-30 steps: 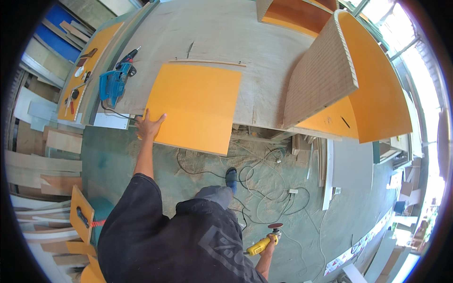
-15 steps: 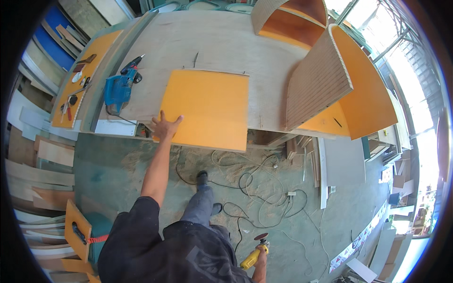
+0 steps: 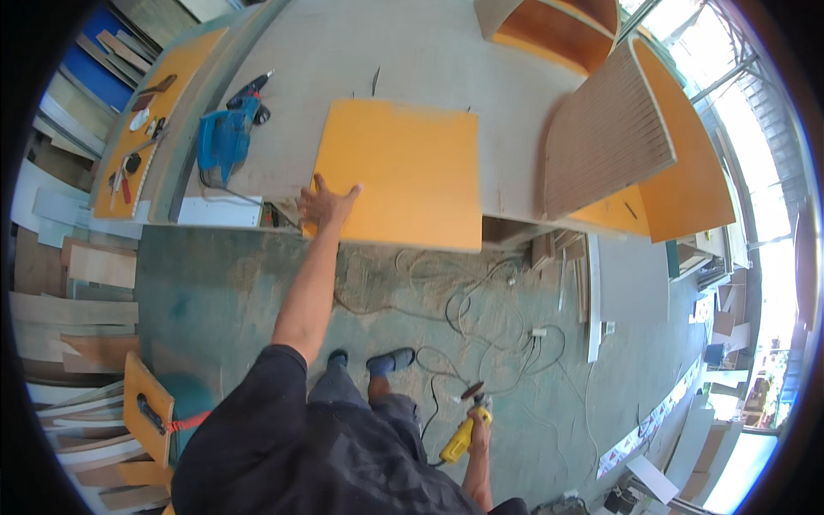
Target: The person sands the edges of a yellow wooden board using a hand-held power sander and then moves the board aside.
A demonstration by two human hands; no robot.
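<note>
A square orange panel [image 3: 403, 167] lies on the worktable [image 3: 403, 64], its near edge sticking out over the table's front. My left hand [image 3: 330, 204] rests spread on the panel's left side near its front corner. Low beside my right leg, my right hand [image 3: 481, 433] is closed around a yellow angle grinder [image 3: 458, 441]. A reddish-brown sanding disc [image 3: 472, 390] sits on the grinder's head, well apart from the panel.
A blue power tool [image 3: 225, 146] lies left of the panel. Curved orange cabinet parts [image 3: 614, 150] stand at the table's right. Tangled cables [image 3: 468, 300] and sawdust cover the floor near my feet. Wood offcuts [image 3: 99, 275] are stacked along the left.
My view has shifted, and my feet have moved. The grinder has come up and slightly further forward in my right hand. My left hand stays on the panel.
</note>
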